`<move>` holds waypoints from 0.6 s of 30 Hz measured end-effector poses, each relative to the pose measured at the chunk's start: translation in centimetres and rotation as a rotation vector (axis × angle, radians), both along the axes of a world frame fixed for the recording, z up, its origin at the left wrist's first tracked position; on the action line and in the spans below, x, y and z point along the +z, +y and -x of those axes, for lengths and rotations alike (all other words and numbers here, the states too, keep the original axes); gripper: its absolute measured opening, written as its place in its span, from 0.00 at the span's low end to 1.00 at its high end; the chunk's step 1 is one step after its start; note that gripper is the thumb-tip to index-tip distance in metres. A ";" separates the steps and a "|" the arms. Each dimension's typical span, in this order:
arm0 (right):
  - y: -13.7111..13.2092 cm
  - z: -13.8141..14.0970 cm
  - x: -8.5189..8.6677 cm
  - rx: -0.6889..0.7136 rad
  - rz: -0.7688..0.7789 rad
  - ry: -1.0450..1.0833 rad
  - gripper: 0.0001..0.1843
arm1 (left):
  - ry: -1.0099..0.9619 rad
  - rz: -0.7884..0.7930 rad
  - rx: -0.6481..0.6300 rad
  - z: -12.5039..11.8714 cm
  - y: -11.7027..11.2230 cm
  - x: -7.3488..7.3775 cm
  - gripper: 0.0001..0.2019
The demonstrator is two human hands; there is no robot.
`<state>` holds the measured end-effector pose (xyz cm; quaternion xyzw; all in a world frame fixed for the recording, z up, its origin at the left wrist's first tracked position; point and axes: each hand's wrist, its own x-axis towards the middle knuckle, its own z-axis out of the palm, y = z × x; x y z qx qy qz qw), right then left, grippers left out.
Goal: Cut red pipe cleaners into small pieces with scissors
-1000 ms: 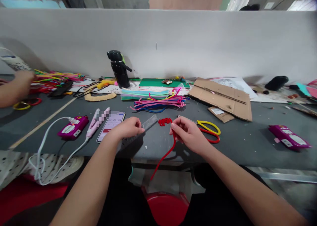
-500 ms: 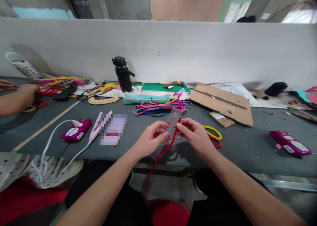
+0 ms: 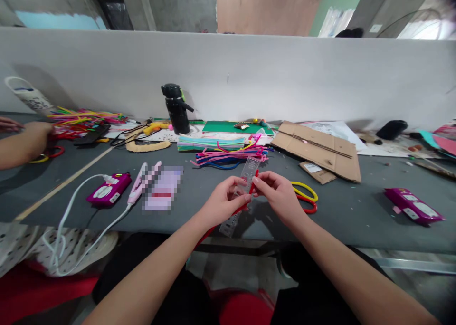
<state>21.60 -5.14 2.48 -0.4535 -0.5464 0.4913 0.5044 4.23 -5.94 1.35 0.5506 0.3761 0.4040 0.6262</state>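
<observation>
My left hand [image 3: 225, 197] is closed around a clear plastic ruler [image 3: 228, 227], which slants upward from the table's front edge. Its thumb presses a red pipe cleaner [image 3: 254, 184] against the ruler. The pipe cleaner's lower part runs behind my left wrist and hangs past the table edge. With thumb and fingertips, my right hand [image 3: 277, 191] pinches the same pipe cleaner near its upper end. Beside the right hand lie scissors [image 3: 314, 192] with yellow and red handles, their blades hidden by the hand.
Bundles of pipe cleaners [image 3: 213, 143] lie behind my hands, near a black bottle [image 3: 177, 111]. Cardboard [image 3: 320, 149] is at back right. A pink hair straightener [image 3: 137, 187], a phone [image 3: 162, 189] and purple packs [image 3: 109, 190] are around. Another person's arm [image 3: 24, 144] reaches in at left.
My left thumb has moved onto the red pipe cleaner, holding it against the ruler. The pipe cleaner's loose tail has swung left, behind my left wrist.
</observation>
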 end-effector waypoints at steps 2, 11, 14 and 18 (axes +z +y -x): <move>0.2 0.0 0.1 -0.003 0.005 0.025 0.16 | -0.010 -0.005 -0.012 0.0 0.1 -0.1 0.19; 0.5 -0.4 0.3 -0.011 -0.036 0.082 0.15 | 0.002 -0.026 -0.015 -0.3 0.1 -0.7 0.20; 0.4 -0.6 0.6 -0.019 -0.049 0.085 0.14 | 0.039 -0.048 -0.026 -0.3 0.0 -0.5 0.19; 0.3 -0.7 1.1 -0.038 -0.046 0.076 0.15 | 0.087 -0.059 -0.017 -0.4 -0.2 -0.3 0.20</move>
